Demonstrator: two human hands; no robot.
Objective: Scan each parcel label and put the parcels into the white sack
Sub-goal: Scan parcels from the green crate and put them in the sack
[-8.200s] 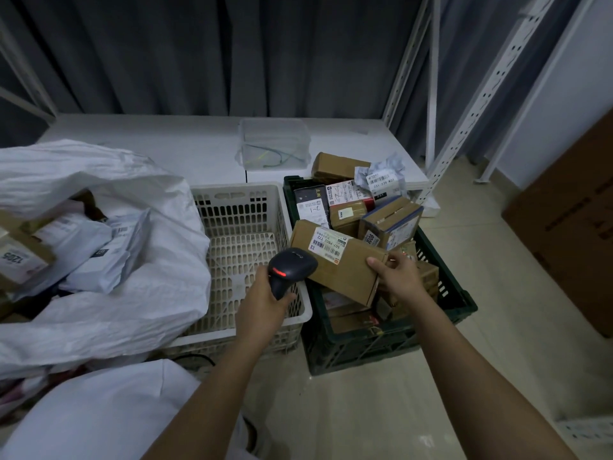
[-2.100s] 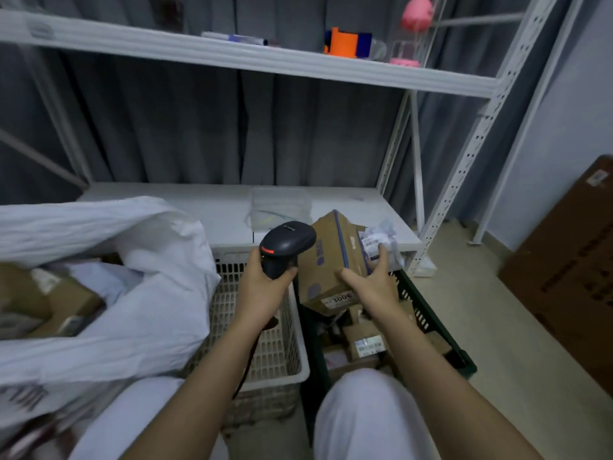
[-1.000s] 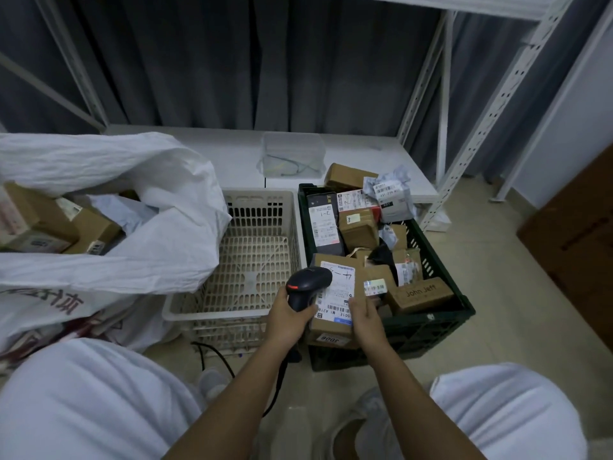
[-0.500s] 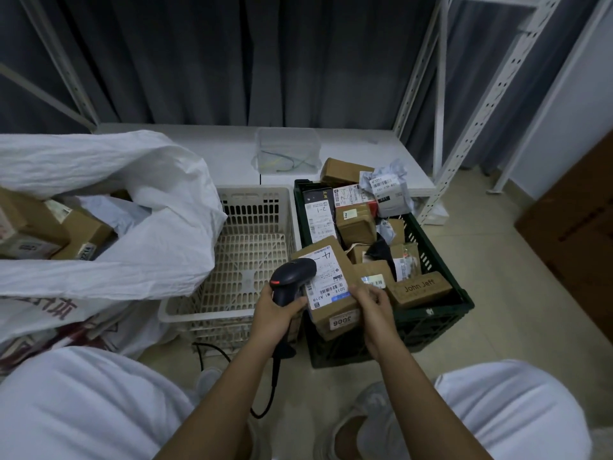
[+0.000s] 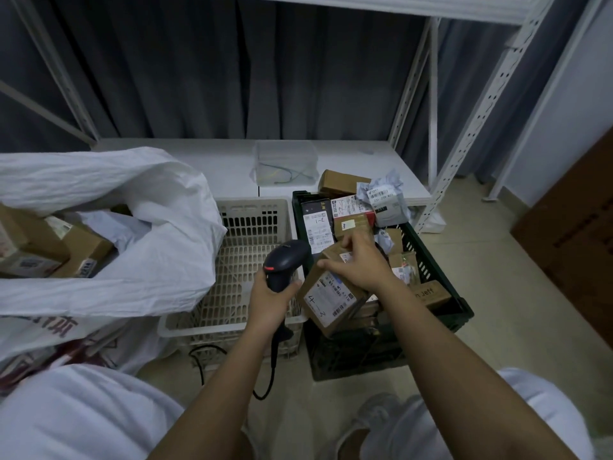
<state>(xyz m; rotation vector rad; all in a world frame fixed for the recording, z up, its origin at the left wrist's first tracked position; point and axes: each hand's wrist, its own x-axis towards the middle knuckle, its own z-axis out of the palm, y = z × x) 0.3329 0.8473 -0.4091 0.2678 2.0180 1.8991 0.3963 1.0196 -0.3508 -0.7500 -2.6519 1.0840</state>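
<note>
Our left hand (image 5: 270, 298) is curled tight round the grip of the dark barcode scanner (image 5: 284, 264), whose head tilts toward the parcel and shows a small red mark on its side; its black cable (image 5: 269, 370) drops from the handle to the floor. Our right hand (image 5: 360, 265) clasps the top of a brown cardboard parcel (image 5: 330, 297) from above, fingers curled over its upper edge; the box hangs tilted just beside the scanner, above the near left corner of the dark green crate (image 5: 459, 310); its white label (image 5: 326, 302) faces us, handwritten "4-3" beside small barcodes we cannot read.

Within the crate lie more parcels: a dark packet with a label marked "7-1" (image 5: 317, 224); a brown box lettered "Jeff" (image 5: 431, 293), its first letters hidden behind our wrist; a crumpled grey mailer (image 5: 384, 200) at the far end, whose label reads something like "231-239 K01".

Left of the crate, touching it, stands a beige slotted basket (image 5: 252, 234); further left the white sack (image 5: 109, 227) gapes open, with cardboard boxes (image 5: 49, 250) and a pale mailer inside; red printed characters show on the fabric below. Behind, on a low white shelf (image 5: 225, 161), sits a clear plastic tub (image 5: 285, 162) holding thin wires.
</note>
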